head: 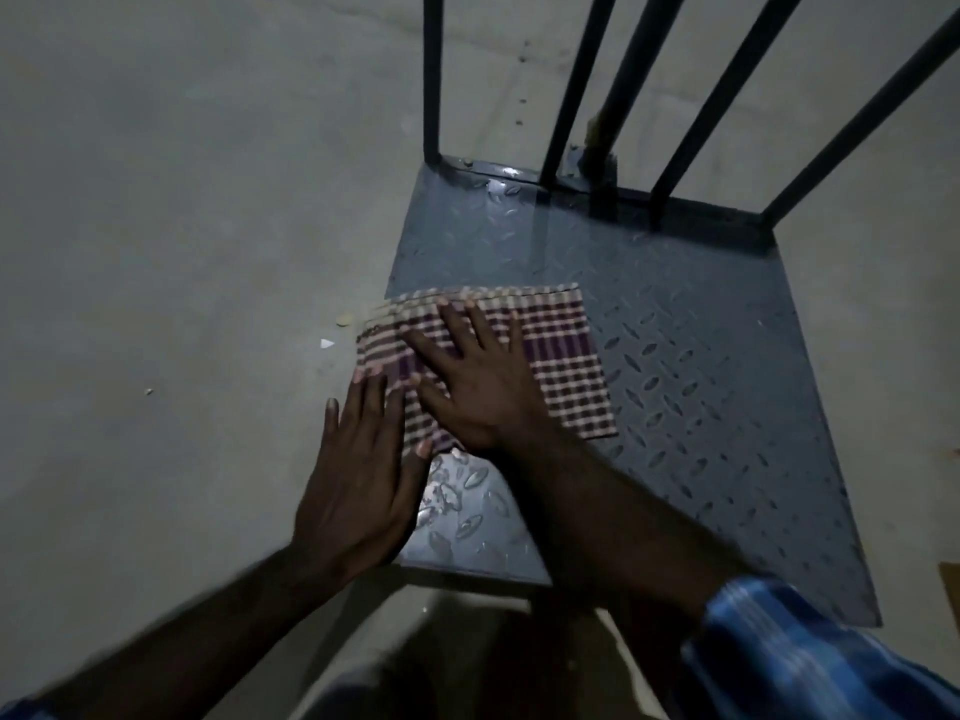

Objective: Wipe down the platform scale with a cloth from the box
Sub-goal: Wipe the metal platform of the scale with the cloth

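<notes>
A grey platform scale point(701, 356) with a diamond-tread steel plate lies on the concrete floor. A folded checked cloth point(561, 356), purple and cream, lies flat on the plate's left side and hangs a little over its left edge. My right hand point(478, 376) presses flat on the cloth with fingers spread. Just left of it, my left hand point(363, 475) lies flat with straight fingers, its fingertips touching the cloth's near left edge. The box is not in view.
Dark metal rail bars point(571, 96) rise from the scale's far edge. Bare concrete floor point(182, 226) spreads to the left, with small scraps point(343, 319) near the cloth. A brown cardboard edge point(953, 589) shows at the right border.
</notes>
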Motion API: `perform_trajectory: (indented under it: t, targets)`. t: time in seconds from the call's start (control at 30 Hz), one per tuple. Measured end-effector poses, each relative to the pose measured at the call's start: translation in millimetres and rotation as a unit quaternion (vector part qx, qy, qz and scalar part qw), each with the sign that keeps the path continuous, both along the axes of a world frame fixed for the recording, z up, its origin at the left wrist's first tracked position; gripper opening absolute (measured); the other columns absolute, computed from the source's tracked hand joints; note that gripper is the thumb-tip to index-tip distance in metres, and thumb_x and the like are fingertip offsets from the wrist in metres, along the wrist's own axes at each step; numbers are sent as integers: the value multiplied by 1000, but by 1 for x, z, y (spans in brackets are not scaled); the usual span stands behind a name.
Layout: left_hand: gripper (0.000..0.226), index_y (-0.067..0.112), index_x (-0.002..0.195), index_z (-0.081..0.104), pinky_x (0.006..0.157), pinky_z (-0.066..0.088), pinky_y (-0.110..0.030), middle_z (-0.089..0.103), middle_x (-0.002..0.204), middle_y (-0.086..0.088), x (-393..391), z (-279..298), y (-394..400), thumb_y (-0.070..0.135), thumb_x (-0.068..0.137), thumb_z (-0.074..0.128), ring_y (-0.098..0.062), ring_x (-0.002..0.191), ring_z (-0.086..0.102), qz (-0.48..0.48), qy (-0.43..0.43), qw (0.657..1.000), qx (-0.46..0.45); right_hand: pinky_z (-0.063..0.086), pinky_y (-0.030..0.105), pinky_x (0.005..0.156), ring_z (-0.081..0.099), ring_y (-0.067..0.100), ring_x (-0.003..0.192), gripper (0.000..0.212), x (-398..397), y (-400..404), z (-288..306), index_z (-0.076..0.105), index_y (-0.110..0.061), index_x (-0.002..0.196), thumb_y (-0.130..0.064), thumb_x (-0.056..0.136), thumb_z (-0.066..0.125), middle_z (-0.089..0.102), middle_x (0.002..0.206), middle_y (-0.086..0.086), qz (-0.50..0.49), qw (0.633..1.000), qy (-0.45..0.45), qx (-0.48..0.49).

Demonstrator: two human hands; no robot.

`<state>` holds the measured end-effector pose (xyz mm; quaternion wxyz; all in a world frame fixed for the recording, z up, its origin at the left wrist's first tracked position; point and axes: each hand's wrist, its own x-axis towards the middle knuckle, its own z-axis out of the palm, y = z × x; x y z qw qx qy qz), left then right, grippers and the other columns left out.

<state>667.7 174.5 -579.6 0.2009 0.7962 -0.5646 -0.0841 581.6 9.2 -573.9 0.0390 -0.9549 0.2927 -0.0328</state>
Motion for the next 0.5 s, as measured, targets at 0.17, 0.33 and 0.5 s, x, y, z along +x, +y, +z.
perform_trajectory:
  t: [0.17,0.33,0.5]
  targets:
    - [68,3,152,15,121,-3,-40,11,160,-17,15,-2,-7,38,95,30,-26,150,3,-17,-5,1000,-9,4,60,116,17,30,148,55,19,-4,-2,35,-43,146,-59,93,32,24,161,6,84,996,-1,-31]
    - [69,3,150,22,120,6,-49,17,158,-20,14,2,-13,43,95,34,-32,149,9,-74,-38,996,27,1,64,114,8,30,150,59,-12,-59,9,21,-45,151,-63,95,28,12,163,7,-21,999,37,8]
    - [64,6,148,32,117,13,-50,25,156,-19,14,5,-12,42,96,35,-34,145,22,-94,-51,992,72,2,70,111,7,35,149,56,37,-53,5,19,-41,151,-57,98,25,13,162,12,-69,997,9,29]
